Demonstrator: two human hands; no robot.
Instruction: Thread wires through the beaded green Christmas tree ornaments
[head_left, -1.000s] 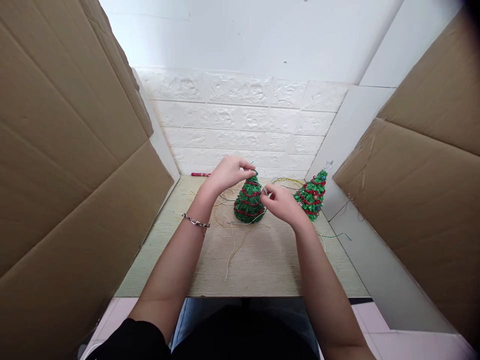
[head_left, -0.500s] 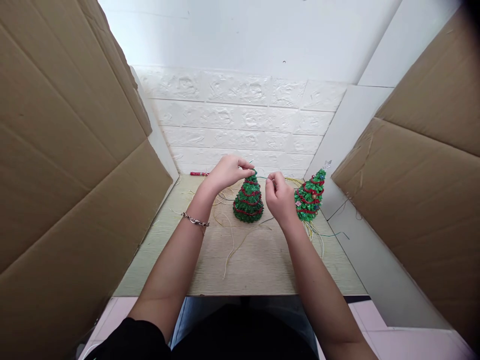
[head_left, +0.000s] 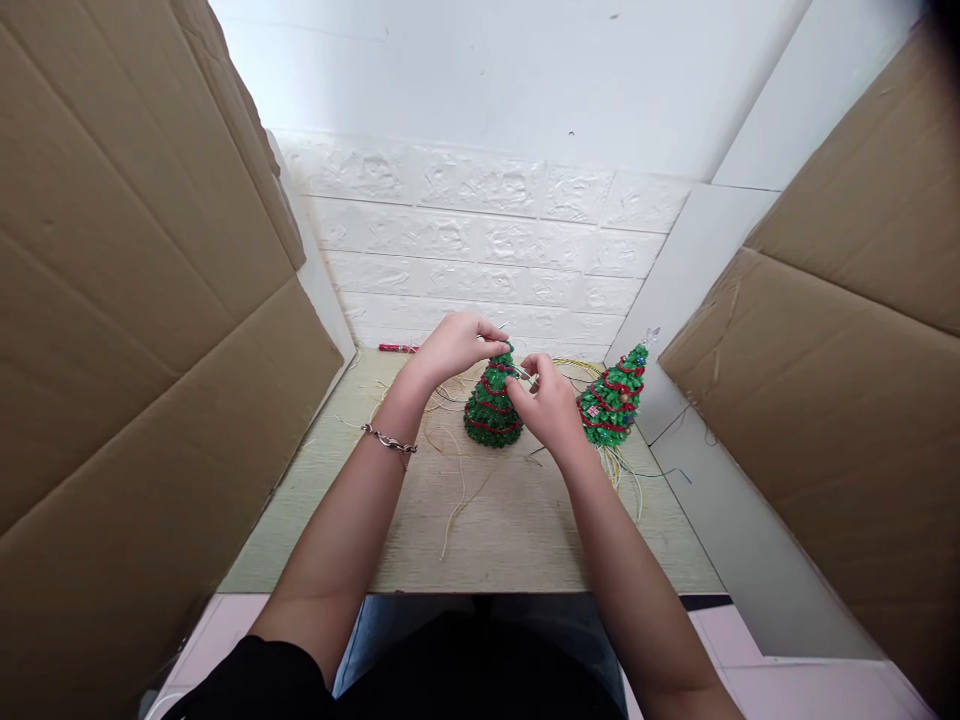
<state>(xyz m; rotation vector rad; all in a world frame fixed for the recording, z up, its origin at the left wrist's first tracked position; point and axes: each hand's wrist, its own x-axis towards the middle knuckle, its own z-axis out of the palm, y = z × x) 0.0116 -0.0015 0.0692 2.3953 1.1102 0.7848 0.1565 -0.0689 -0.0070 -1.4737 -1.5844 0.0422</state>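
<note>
A small green tree with red trim (head_left: 491, 410) stands in the middle of the wooden table (head_left: 480, 530). My left hand (head_left: 452, 346) pinches the tip of this tree from the left. My right hand (head_left: 550, 405) is closed beside the tree's right flank, fingers pinched on a thin wire that runs around the tree. A second green and red tree (head_left: 611, 400) with a clear star on top stands to the right, just past my right hand.
Loose yellow and white wires (head_left: 459, 492) lie scattered over the table. A red pen (head_left: 397, 348) lies at the back left by the white brick wall. Tall cardboard sheets (head_left: 142, 330) close in the left and right (head_left: 840, 380) sides.
My right hand moved from low by the tree's base up to its top right, then came in closer against the tree's upper side. My left hand stayed on the tip.
</note>
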